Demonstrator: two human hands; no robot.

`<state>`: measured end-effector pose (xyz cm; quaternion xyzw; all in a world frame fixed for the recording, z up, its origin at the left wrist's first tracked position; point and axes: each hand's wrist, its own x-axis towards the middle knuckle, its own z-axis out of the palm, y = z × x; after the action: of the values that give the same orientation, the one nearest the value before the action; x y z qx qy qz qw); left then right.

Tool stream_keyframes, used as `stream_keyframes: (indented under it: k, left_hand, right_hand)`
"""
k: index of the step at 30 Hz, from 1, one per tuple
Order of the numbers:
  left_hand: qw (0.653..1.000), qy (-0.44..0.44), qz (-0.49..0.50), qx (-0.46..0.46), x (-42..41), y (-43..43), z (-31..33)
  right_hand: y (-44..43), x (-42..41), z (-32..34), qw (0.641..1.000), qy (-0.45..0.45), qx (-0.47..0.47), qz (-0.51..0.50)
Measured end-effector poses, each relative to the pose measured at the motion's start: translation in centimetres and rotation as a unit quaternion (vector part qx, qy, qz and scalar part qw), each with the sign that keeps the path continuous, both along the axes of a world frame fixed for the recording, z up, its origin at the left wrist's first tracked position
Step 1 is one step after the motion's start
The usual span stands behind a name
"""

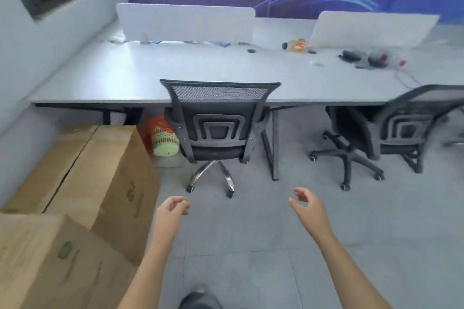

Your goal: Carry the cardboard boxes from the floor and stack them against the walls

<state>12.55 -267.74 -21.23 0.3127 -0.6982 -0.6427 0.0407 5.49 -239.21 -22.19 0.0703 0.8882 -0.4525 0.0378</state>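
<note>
Two idle hands, two cardboard boxes by the wall.

Head view: my left hand (173, 208) and right hand (307, 204) hang over the grey floor (251, 246), fingers (301, 194) loosely curled and holding nothing (neither touches a box). The two boxes sit to my left along the wall (22, 83): the far box (100, 170), flaps closed, near the tabletop (125, 75), and the near box (50, 258), blurred in the corner. Two mesh chairs face the tabletop, the middle chair (218, 120) and the right chair (401, 128). One green basket (165, 142) stands beneath.
</note>
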Motion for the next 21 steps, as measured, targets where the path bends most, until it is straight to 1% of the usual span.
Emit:
stream_keyframes:
  k: [3,5,9,11,13,17,21]
  left_hand:
    - [0.995,-0.014,-0.098,0.003,-4.2,3.6,-0.7]
    - [0.985,-0.022,-0.170,0.010,-6.4,6.4,-0.9]
    - [0.951,-0.039,-0.307,0.017,-9.6,11.1,-1.4]
    - [0.932,-0.046,-0.360,0.013,-10.6,13.0,-1.6]
    - [0.914,-0.059,-0.402,0.012,-11.0,14.6,-2.1]
    - [0.863,-0.096,-0.496,-0.006,-9.9,18.2,-4.0]
    - [0.799,-0.098,-0.592,-0.026,-6.9,23.7,-4.2]
  right_hand:
    - [4.3,2.2,-0.2,0.994,-0.005,-0.002,-0.111]
    - [6.6,4.0,-0.3,0.982,-0.009,-0.010,-0.186]
    - [8.4,7.3,-0.3,0.950,0.002,-0.020,-0.313]
    - [8.1,8.9,-0.4,0.932,0.011,-0.019,-0.362]
    - [7.3,11.1,-0.9,0.911,0.000,-0.032,-0.411]
    - [6.2,16.9,-2.5,0.862,-0.025,-0.061,-0.502]
    - [7.2,23.0,-2.7,0.807,-0.039,-0.082,-0.584]
